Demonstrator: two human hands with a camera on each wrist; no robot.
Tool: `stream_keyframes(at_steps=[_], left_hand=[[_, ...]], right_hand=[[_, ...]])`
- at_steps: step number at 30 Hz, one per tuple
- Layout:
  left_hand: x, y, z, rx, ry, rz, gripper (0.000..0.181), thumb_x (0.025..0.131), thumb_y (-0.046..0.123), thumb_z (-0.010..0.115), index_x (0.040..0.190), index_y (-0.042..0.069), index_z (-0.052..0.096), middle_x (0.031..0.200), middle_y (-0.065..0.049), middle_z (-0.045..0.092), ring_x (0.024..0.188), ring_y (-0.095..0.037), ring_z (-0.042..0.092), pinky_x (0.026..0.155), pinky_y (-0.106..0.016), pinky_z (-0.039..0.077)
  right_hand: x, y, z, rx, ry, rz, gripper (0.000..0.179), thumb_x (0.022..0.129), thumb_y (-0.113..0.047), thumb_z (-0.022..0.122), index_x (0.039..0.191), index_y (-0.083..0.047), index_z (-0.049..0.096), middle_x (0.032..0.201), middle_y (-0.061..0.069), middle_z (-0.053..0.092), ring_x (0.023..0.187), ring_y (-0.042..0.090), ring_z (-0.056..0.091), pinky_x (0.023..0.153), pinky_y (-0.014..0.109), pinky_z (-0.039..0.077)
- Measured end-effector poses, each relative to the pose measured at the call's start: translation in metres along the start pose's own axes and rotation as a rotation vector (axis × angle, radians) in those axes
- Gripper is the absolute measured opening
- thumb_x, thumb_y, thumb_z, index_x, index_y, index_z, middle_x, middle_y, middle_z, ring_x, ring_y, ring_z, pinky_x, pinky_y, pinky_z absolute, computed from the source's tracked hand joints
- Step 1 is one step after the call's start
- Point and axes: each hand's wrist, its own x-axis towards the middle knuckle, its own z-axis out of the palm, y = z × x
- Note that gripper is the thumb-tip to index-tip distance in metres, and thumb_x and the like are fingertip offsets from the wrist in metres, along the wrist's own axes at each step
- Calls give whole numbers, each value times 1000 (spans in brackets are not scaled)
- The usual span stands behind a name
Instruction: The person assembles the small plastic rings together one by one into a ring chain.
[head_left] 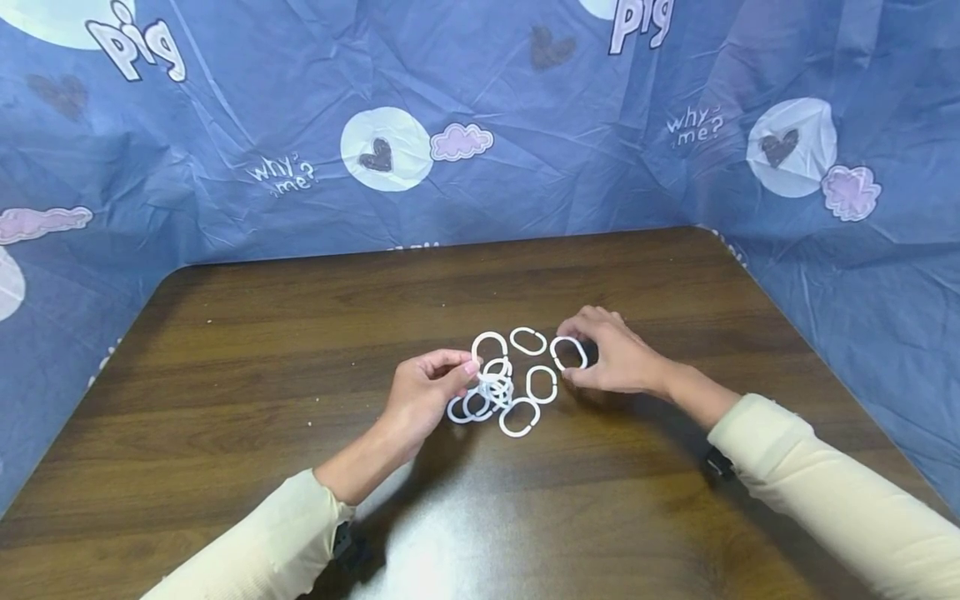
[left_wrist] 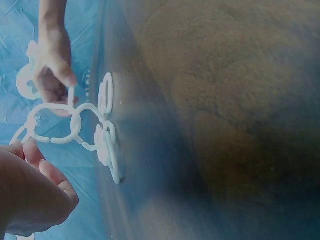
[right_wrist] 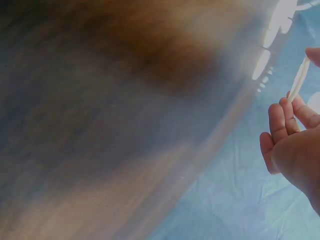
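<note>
My left hand point(head_left: 411, 390) pinches a white plastic shower curtain ring point(head_left: 490, 335) between thumb and fingers. Below it hang more white rings point(left_wrist: 75, 125), linked through one another into a short chain that meets a bunch of rings point(left_wrist: 102, 147) on the table. To the right, my right hand point(head_left: 618, 354) holds a single oval ring point(head_left: 554, 357) by its two long ends, thumb at the near end and fingertips at the far end. This ring point(right_wrist: 299, 80) shows edge-on in the right wrist view, with the other fingers loosely bent beneath.
Between the hands, several loose white rings point(head_left: 516, 434) lie on the dark wooden table point(head_left: 315, 333), close beside the linked bunch. A blue printed cloth point(head_left: 495, 75) hangs behind the table and along its sides. Light-coloured sleeves point(head_left: 802, 467) cover the forearms.
</note>
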Motion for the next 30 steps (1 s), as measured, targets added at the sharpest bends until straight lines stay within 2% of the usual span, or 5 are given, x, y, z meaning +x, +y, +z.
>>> stream_keyframes(at_steps=[8, 11, 15, 22, 30], left_hand=[[1, 0, 0, -2, -2, 4, 21, 89, 8, 67, 104, -6, 68, 92, -18, 68, 80, -29, 63, 73, -29, 53], [1, 1, 1, 0, -2, 3, 21, 89, 8, 67, 104, -6, 68, 93, -19, 68, 80, -29, 63, 75, -33, 53], [0, 1, 1, 0, -5, 0, 22, 89, 8, 67, 105, -7, 68, 91, -15, 68, 80, -30, 62, 77, -37, 54], [-1, 1, 2, -4, -12, 11, 21, 88, 8, 68, 104, -6, 68, 84, -6, 68, 80, -30, 62, 73, -31, 53], [0, 0, 3, -25, -19, 12, 19, 88, 7, 68, 102, -5, 68, 89, -12, 68, 81, -25, 63, 78, -37, 54]], right_hand=[[4, -10, -15, 193, 18, 39, 42, 71, -16, 80, 108, -4, 64, 99, 10, 60, 91, 19, 53, 82, 41, 45], [5, -12, -16, 244, 12, 54, 41, 72, -15, 79, 109, -6, 64, 100, 9, 60, 92, 19, 54, 85, 44, 44], [5, -16, -17, 307, 4, 67, 39, 74, -15, 78, 110, -7, 65, 99, 5, 61, 94, 18, 54, 88, 45, 43], [11, -26, -16, 414, -29, 67, 35, 76, -16, 78, 108, -8, 67, 99, 4, 63, 93, 20, 55, 87, 42, 42], [18, -39, -12, 445, -69, 70, 38, 77, -20, 77, 111, -6, 67, 99, 3, 64, 94, 21, 56, 89, 42, 43]])
